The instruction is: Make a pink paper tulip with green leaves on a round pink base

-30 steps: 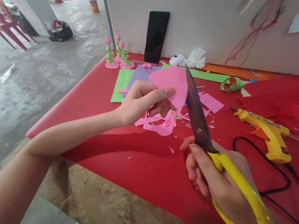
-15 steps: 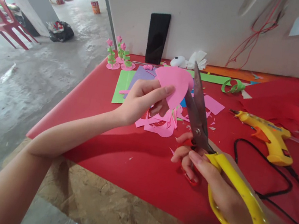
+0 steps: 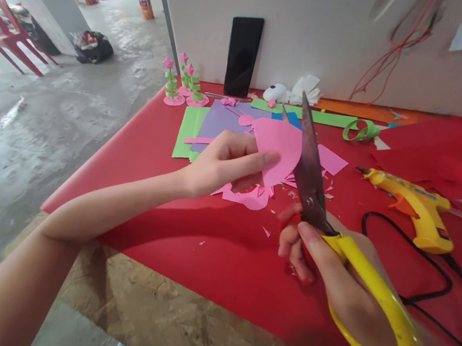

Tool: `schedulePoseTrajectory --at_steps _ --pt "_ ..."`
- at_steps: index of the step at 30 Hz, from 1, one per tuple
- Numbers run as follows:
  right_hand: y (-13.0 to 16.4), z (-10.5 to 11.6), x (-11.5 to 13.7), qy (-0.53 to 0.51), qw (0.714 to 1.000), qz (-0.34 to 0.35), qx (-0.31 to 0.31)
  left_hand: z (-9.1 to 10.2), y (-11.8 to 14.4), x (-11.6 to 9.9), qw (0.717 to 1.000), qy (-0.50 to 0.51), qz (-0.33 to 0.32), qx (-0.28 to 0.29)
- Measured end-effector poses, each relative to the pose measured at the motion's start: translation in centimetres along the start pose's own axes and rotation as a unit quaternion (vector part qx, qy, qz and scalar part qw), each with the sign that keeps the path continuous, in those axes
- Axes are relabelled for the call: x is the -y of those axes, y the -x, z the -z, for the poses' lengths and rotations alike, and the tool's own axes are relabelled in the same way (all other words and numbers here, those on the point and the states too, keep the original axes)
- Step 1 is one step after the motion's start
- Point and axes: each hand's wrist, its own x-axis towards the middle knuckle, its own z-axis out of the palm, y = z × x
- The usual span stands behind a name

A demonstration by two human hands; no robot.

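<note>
Left hand (image 3: 225, 166): pinches pink paper piece (image 3: 277, 151) between thumb and fingers, raised just above the table.
Pink paper piece: thin matte card, rounded on its right edge, straight on the top; held over a heap of pink scraps (image 3: 249, 195), touching the blade.
Right hand (image 3: 333, 268): closed around the handles of the scissors (image 3: 335, 239), thumb through the large loop, fingers curled below.
Scissors: long dull, tarnished steel blades, glossy yellow plastic loop with a red handle under the fingers; blades look nearly closed, tips pointing up and away, edge against the right side of the pink piece.
Table (image 3: 199, 251): smooth red sheet over rough chipboard, bare board showing at the near edge.
Beside the right hand: yellow glue gun (image 3: 412, 208) with orange trigger, lying on its side, black cord (image 3: 427, 279) looping near the wrist.
Behind the hands: flat sheets of green paper (image 3: 185, 129) and purple paper (image 3: 220, 120), curled green strip (image 3: 359, 130), three small paper flowers (image 3: 181, 84) on pink discs.
Against the wall: dark phone (image 3: 241, 55) standing upright, white crumpled tissue (image 3: 303, 89).
Writing: none readable.
</note>
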Motion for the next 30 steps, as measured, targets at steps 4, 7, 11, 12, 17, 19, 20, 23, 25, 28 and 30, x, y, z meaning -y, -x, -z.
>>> schedulePoseTrajectory --at_steps 4,7,11,12,17,19,20,23,25,28,30 --pt "-0.1 0.1 0.5 0.005 1.000 -0.005 0.009 0.2 -0.2 -0.2 1.000 -0.015 0.003 0.006" --pt "-0.2 0.1 0.4 0.004 1.000 0.007 0.016 0.4 -0.3 -0.4 1.000 -0.024 0.002 0.010" --pt "-0.2 0.1 0.4 0.001 1.000 0.014 0.005 0.8 -0.5 -0.5 1.000 -0.028 0.005 0.013" --pt "-0.2 0.2 0.4 0.000 1.000 0.015 0.001 1.0 -0.5 -0.4 0.999 -0.030 0.004 0.013" --pt "-0.2 0.1 0.7 -0.012 1.000 -0.002 -0.007 1.6 -0.8 -0.1 0.999 -0.042 -0.009 0.005" --pt "-0.2 0.1 0.7 -0.016 1.000 -0.009 -0.005 1.8 -0.8 0.0 0.999 -0.046 -0.015 -0.001" --pt "-0.1 0.0 0.8 -0.016 1.000 -0.011 -0.006 1.9 -0.9 0.1 0.999 -0.046 -0.018 -0.003" --pt "-0.1 -0.1 0.8 -0.011 1.000 0.000 -0.010 2.0 -1.0 0.2 0.999 -0.040 -0.028 -0.005" --pt "0.0 -0.1 0.8 -0.008 1.000 0.010 -0.025 2.0 -1.0 0.2 0.999 -0.038 -0.036 -0.009" --pt "0.1 -0.3 0.8 -0.012 0.999 0.013 -0.047 2.1 -1.1 0.3 0.997 -0.046 -0.055 -0.016" --pt "0.0 -0.5 0.6 -0.012 0.998 0.011 -0.054 2.2 -1.2 0.3 0.997 -0.049 -0.061 -0.017"
